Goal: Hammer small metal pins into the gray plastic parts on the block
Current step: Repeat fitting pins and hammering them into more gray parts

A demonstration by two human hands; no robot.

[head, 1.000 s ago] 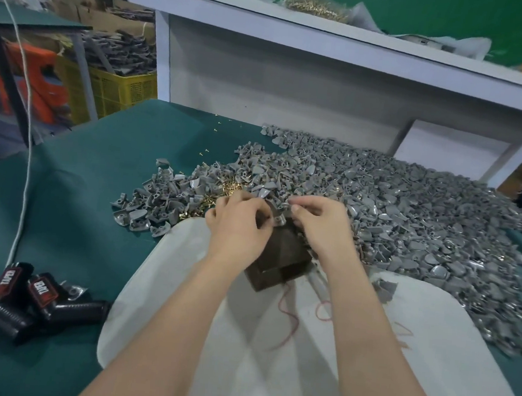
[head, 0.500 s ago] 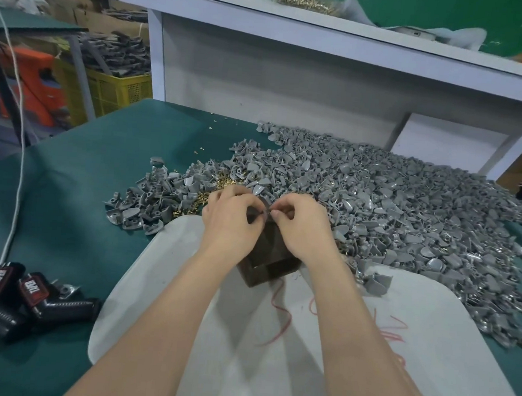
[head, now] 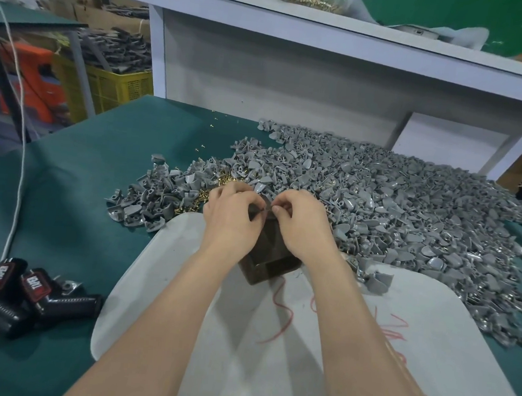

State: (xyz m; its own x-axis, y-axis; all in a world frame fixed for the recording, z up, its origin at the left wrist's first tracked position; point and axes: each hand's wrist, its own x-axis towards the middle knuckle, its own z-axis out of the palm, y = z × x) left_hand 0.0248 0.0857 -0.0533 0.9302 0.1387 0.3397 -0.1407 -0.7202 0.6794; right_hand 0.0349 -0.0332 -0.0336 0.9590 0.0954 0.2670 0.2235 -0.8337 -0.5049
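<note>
The hands have drawn together over the block [head: 272, 261].
Both forearms reach forward, and the left hand [head: 233, 219] and right hand [head: 306, 224] curl knuckles-up. Their fingertips meet, pinching a small gray part [head: 259, 209] atop the dark block, which stands on the white mat [head: 430, 336] at the pile's [head: 392, 214] edge.

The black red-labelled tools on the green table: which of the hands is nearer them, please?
Left. The left hand lies right of the black red-labelled tools; the right hand lies farther right.
</note>
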